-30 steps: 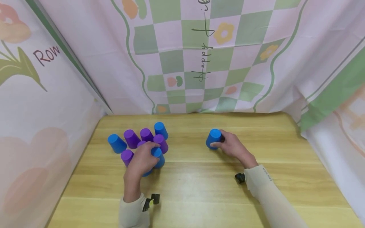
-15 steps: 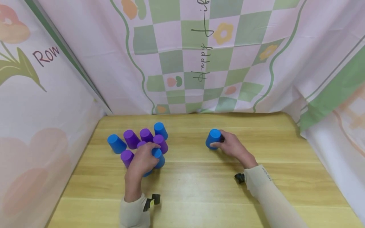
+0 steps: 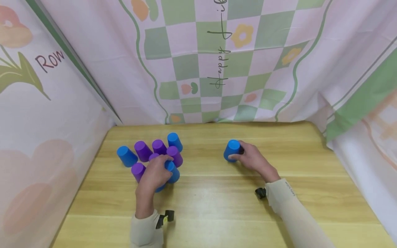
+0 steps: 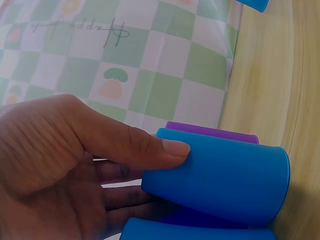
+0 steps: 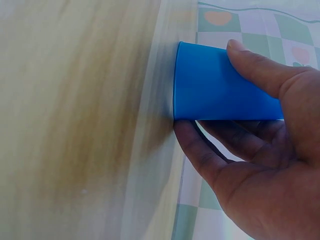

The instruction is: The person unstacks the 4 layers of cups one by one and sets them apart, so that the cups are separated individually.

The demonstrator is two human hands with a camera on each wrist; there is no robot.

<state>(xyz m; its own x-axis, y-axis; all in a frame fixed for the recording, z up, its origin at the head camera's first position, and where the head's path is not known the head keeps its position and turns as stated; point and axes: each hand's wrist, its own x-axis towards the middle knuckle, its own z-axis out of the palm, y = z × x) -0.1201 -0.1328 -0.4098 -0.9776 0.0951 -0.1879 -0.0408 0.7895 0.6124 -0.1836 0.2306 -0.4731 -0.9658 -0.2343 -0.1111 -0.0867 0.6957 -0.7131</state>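
Note:
My left hand [image 3: 156, 172] grips a blue cup [image 3: 173, 173] at the front right of a cluster of upside-down cups; in the left wrist view the thumb lies along the side of this cup [image 4: 225, 175]. Another blue cup [image 4: 195, 231] is just beside it, mostly covered by the hand in the head view. A purple cup [image 3: 175, 156] stands right behind the held one. Apart from the cluster, on the right, my right hand [image 3: 252, 158] holds an upside-down blue cup [image 3: 232, 150] between thumb and fingers. Its rim is at the table surface in the right wrist view [image 5: 225, 85].
Around the left hand stand more upside-down cups: a blue cup [image 3: 126, 156] at far left, purple cups [image 3: 143, 151] in the middle, and a blue cup [image 3: 175, 142] at the back. Patterned curtains [image 3: 214, 100] border the wooden table [image 3: 211, 206] behind and at the sides.

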